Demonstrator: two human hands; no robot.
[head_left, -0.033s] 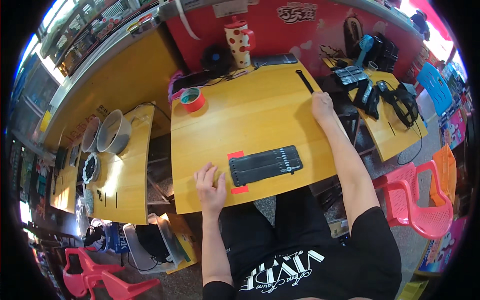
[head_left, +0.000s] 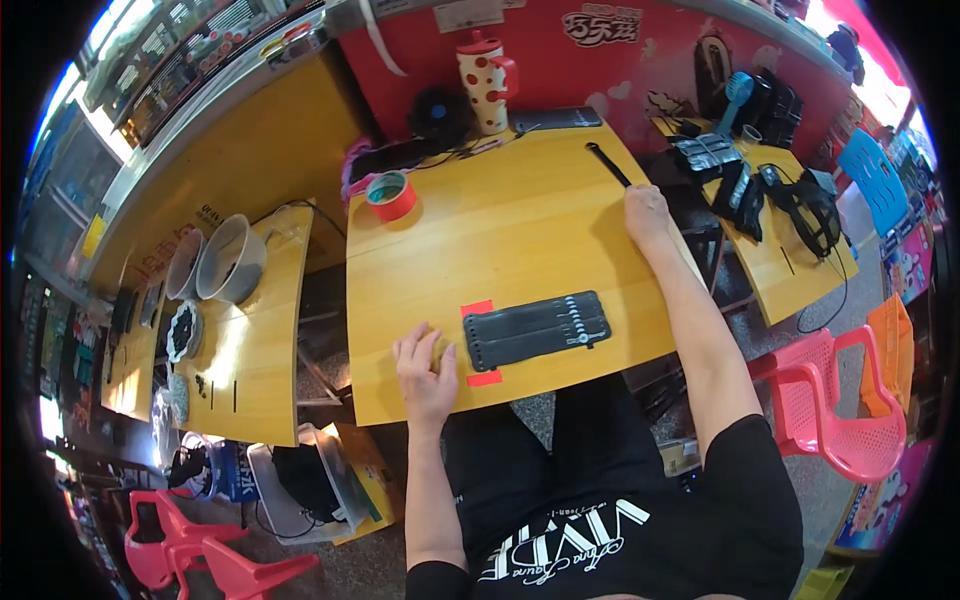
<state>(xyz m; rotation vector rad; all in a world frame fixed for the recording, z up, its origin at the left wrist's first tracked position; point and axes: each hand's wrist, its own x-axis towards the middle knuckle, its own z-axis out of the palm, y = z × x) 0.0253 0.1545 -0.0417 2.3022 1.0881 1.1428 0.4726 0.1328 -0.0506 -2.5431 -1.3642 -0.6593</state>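
Yellow wood lies under both hands. The left hand [head_left: 424, 368] rests flat on the table [head_left: 500, 250], fingers spread a little, holding nothing. It sits near the front edge, close to the person's body. The right hand [head_left: 645, 212] is stretched far out toward the back right corner. It lies palm down on the wood, and I cannot tell if anything is under it. Just past its fingertips lies a thin black strip [head_left: 608, 164], and the hand seems to just reach its near end.

The black strip points away from the person and leans a little to the left as it goes back. The right hand is much nearer to it than the left hand. The table's right edge runs close beside that hand and the strip, so there is little room on that side.

Just beside the left hand, on its right, lies a black tool holder [head_left: 536, 330] with a row of silver pieces. It lies sideways across the table, and its right end sits a bit farther back. Red tape pieces [head_left: 478, 308] stick out at its left end, one at the back corner and one at the front.

Between the two hands the wood is bare and wide. A roll of red tape [head_left: 391, 195] sits well apart, near the back left corner. A spotted cup [head_left: 484, 82] stands at the back edge by the red wall.
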